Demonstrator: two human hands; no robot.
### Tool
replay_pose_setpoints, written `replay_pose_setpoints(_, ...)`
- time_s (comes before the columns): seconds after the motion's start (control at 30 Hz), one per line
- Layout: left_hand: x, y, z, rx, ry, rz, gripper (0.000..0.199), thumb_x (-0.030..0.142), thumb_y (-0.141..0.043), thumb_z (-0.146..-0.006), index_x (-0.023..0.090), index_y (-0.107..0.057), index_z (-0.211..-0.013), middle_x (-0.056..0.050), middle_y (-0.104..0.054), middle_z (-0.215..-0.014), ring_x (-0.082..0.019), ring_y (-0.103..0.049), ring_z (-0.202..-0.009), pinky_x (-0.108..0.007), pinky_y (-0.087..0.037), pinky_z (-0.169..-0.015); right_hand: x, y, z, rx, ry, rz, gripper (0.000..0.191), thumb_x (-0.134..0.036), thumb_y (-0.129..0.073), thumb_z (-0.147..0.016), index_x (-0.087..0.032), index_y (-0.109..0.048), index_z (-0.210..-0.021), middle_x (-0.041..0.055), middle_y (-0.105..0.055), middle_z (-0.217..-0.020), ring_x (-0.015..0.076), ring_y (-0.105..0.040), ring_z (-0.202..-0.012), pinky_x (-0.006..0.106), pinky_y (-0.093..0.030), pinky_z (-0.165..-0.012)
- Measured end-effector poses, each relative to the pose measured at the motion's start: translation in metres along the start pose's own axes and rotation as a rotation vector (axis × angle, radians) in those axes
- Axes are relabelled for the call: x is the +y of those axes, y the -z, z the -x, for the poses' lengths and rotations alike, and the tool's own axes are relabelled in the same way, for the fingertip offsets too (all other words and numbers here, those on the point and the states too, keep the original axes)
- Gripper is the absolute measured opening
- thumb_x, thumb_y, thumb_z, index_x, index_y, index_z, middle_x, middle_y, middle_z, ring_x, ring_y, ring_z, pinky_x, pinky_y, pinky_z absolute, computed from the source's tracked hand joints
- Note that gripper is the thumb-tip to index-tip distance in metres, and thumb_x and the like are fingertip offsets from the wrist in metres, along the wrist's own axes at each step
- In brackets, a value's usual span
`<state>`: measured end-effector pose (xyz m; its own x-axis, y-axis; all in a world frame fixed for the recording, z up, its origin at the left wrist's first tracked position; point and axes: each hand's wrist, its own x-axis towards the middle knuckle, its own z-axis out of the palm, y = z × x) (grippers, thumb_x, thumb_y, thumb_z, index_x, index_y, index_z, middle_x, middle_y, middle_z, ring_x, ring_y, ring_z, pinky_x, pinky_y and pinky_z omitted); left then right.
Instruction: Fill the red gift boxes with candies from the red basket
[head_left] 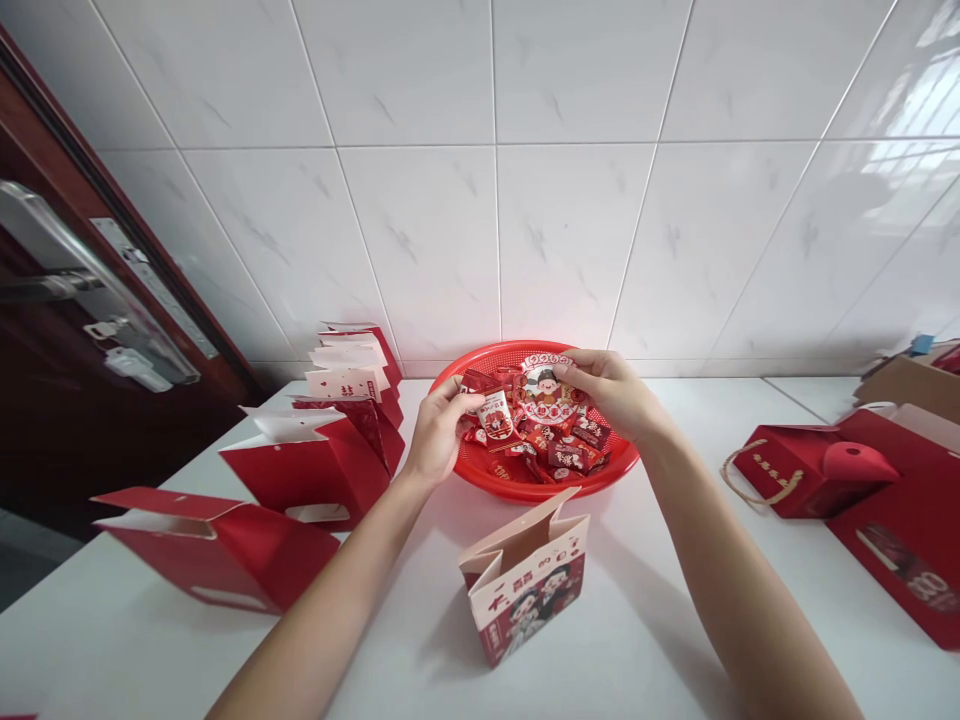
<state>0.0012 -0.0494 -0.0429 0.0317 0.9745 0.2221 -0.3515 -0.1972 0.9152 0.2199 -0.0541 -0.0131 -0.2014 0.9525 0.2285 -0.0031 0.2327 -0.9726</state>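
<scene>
While pinching a white-and-red wrapped candy [497,418] in the left grip [444,425], holds a round, cartoon-printed packet [544,388] in the right grip [606,388], both over a red plastic colander [517,490] of glossy red-wrapped candies [568,455]. Nearer than either grip, see an open, couple-printed gift box [529,590] on the white tabletop [409,630]; left of the left grip, red cartons [255,555] and a dark door [45,400]; beyond both, marbled wall tiles [420,220].
</scene>
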Motion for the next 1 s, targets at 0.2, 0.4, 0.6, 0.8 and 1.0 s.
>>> replay_pose_setpoints(0.2, -0.01, 0.005, -0.001, 0.007, -0.159, -0.157, 0.047, 0.031, -0.082, -0.072, 0.024, -0.065, -0.115, -0.002, -0.076, -0.108, -0.021, -0.072, -0.098, -0.03, -0.058, -0.081, -0.007, -0.004, 0.001, 0.01, 0.046, -0.167, 0.039, -0.052, -0.087, -0.071, -0.018, -0.069, -0.077, 0.0005, -0.066, -0.07, 0.0121, -0.058, -0.062, 0.027, -0.048, -0.058)
replay_pose_setpoints(0.4, -0.013, 0.008, -0.001, -0.075, -0.259, -0.384, 0.045, 0.038, -0.074, -0.084, 0.025, -0.064, -0.125, -0.008, -0.068, -0.133, -0.028, -0.066, -0.121, -0.038, -0.057, -0.096, -0.012, -0.009, 0.007, -0.115, 0.02, -0.126, 0.044, -0.04, -0.092, -0.068, -0.016, -0.073, -0.1, 0.0079, -0.077, -0.092, 0.0213, -0.072, -0.082, 0.037, -0.059, -0.076)
replay_pose_setpoints(0.6, -0.014, 0.009, 0.0, -0.076, -0.327, -0.479, 0.047, 0.04, -0.073, -0.086, 0.027, -0.061, -0.13, -0.008, -0.061, -0.144, -0.028, -0.062, -0.126, -0.039, -0.054, -0.101, -0.006, -0.015, 0.005, -0.102, 0.147, 0.046, 0.049, -0.044, -0.088, -0.073, -0.018, -0.072, -0.111, 0.0071, -0.078, -0.094, 0.0218, -0.073, -0.081, 0.038, -0.06, -0.075)
replay_pose_setpoints(0.8, -0.011, 0.009, 0.0, -0.213, -0.387, -0.57, 0.019, 0.035, -0.068, -0.087, 0.022, -0.078, -0.097, -0.006, -0.075, -0.111, -0.025, -0.068, -0.101, -0.036, -0.054, -0.091, -0.006, -0.018, 0.004, -0.156, 0.183, 0.051, 0.045, -0.042, -0.086, -0.077, -0.017, -0.071, -0.112, 0.0074, -0.077, -0.1, 0.022, -0.072, -0.088, 0.038, -0.06, -0.08)
replay_pose_setpoints(1.0, -0.008, 0.008, 0.0, -0.166, -0.226, -0.457, 0.016, 0.032, -0.071, -0.076, 0.02, -0.082, -0.077, -0.005, -0.076, -0.084, -0.024, -0.067, -0.085, -0.035, -0.052, -0.081, -0.003, -0.017, 0.004, -0.143, 0.154, 0.053, 0.046, -0.042, -0.086, -0.077, -0.018, -0.071, -0.112, 0.0082, -0.077, -0.099, 0.023, -0.073, -0.089, 0.039, -0.059, -0.081)
